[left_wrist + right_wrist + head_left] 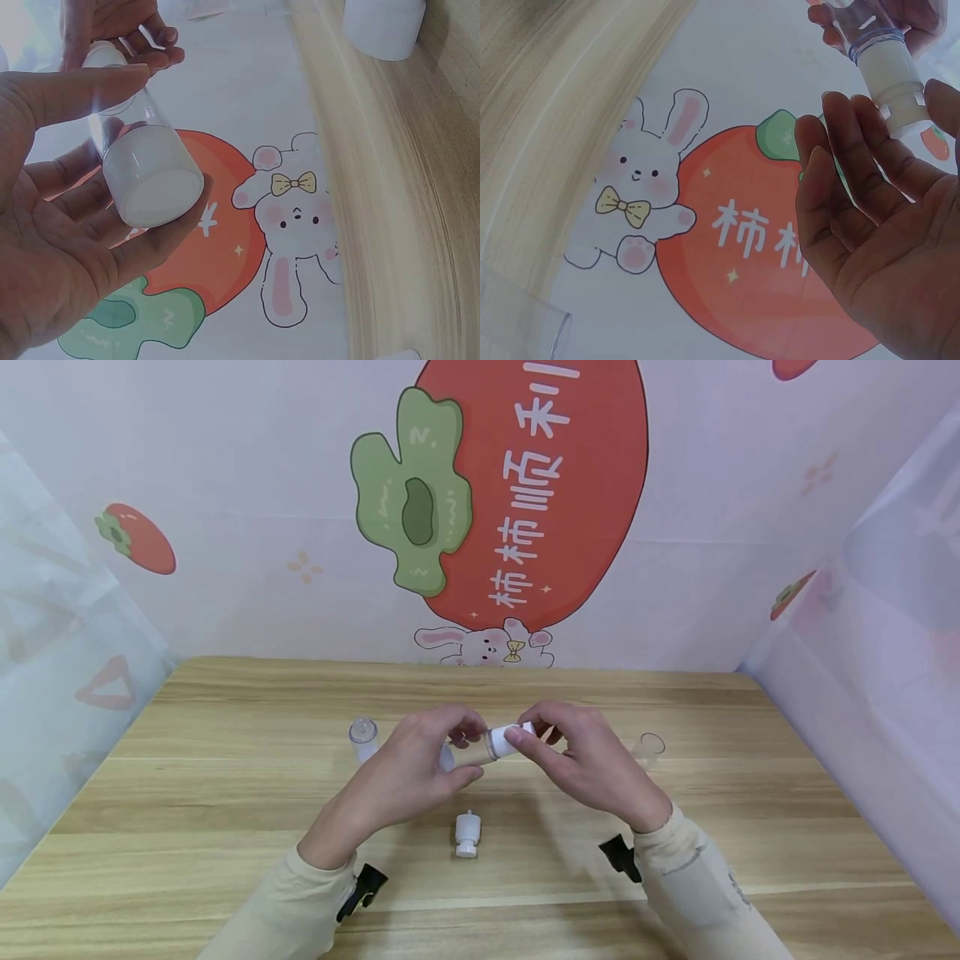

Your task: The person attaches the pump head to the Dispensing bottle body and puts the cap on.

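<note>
My left hand (416, 764) holds a small clear bottle (154, 176) with a whitish base, thumb on one side and fingers on the other. The bottle lies tilted, its top toward the right. A white pump head (891, 71) sits at its neck. With thumb and fingers, my right hand (581, 760) pinches the outer end of that pump head. Below the hands, a second white pump head (467, 835) rests on the wooden table (225, 860).
Behind my left hand stands another clear bottle (363, 737) with a whitish lower part. A clear cap (648, 747) is beyond my right wrist, partly hidden by it. Printed cloth (262, 585) hangs along the table's back and sides.
</note>
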`<state>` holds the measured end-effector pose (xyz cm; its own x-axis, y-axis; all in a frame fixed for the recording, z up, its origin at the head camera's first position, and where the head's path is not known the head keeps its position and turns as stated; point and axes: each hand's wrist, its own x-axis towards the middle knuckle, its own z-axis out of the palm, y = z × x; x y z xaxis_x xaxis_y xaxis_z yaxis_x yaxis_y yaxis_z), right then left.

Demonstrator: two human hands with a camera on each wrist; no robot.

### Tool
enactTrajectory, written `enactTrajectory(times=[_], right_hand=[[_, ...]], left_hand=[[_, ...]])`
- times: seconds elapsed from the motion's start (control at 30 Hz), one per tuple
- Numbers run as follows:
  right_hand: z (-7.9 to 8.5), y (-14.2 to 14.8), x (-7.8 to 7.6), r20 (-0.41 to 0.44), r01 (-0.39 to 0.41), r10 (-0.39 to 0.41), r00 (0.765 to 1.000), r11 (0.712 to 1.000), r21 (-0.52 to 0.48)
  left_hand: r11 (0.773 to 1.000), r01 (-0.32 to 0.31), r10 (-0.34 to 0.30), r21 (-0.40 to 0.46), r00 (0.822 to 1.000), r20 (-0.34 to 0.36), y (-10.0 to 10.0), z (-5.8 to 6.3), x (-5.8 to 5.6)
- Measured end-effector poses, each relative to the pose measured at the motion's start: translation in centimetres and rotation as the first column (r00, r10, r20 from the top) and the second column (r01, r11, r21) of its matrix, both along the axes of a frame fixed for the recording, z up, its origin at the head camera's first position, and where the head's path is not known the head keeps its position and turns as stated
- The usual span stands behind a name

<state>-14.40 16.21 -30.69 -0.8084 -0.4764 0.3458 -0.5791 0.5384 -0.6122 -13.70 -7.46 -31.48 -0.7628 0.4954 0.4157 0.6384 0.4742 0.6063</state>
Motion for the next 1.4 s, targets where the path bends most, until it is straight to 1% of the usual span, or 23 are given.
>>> enactTrajectory(times=[0.33,0.43,0.57,0.77,0.9,1.0,1.2,1.4], right_hand=[[0.0,0.16,-0.04,-0.012,0.004,-0.004,1.0,1.0,-0.008],[0.06,0.22,-0.04,-0.033,-0.008,0.007,0.999,1.0,-0.018],[0.13,0.32,0.0,-0.077,-0.045,0.042,0.996,0.999,-0.028],[0.11,0.4,-0.24,-0.134,-0.141,0.134,0.982,0.989,-0.044],[0.13,0.43,-0.37,-0.15,-0.18,0.172,0.974,0.983,-0.042],[0.16,0.45,-0.38,-0.149,-0.195,0.186,0.971,0.98,-0.044],[0.26,0.51,-0.37,-0.147,-0.22,0.21,0.967,0.974,-0.053],[0.27,0.46,-0.38,-0.144,-0.216,0.206,0.968,0.975,-0.055]], left_hand=[[1.0,-0.001,0.001,0.005,1.0,0.004,-0.03,0.02,0.05],[1.0,0.004,-0.004,0.005,1.0,0.002,-0.06,0.02,0.06],[1.0,0.006,-0.006,0.005,1.0,-0.002,-0.1,-0.02,0.06],[1.0,-0.004,0.004,0.004,1.0,0.004,-0.08,0.08,0.08],[1.0,-0.008,0.008,0.003,1.0,0.013,-0.11,0.12,0.07],[1.0,-0.009,0.009,0.003,1.0,0.019,-0.14,0.12,0.03],[1.0,0.003,-0.003,0.009,1.0,0.007,-0.18,0.0,-0.03],[1.0,-0.004,0.004,0.007,1.0,0.01,-0.19,0.07,0.01]])
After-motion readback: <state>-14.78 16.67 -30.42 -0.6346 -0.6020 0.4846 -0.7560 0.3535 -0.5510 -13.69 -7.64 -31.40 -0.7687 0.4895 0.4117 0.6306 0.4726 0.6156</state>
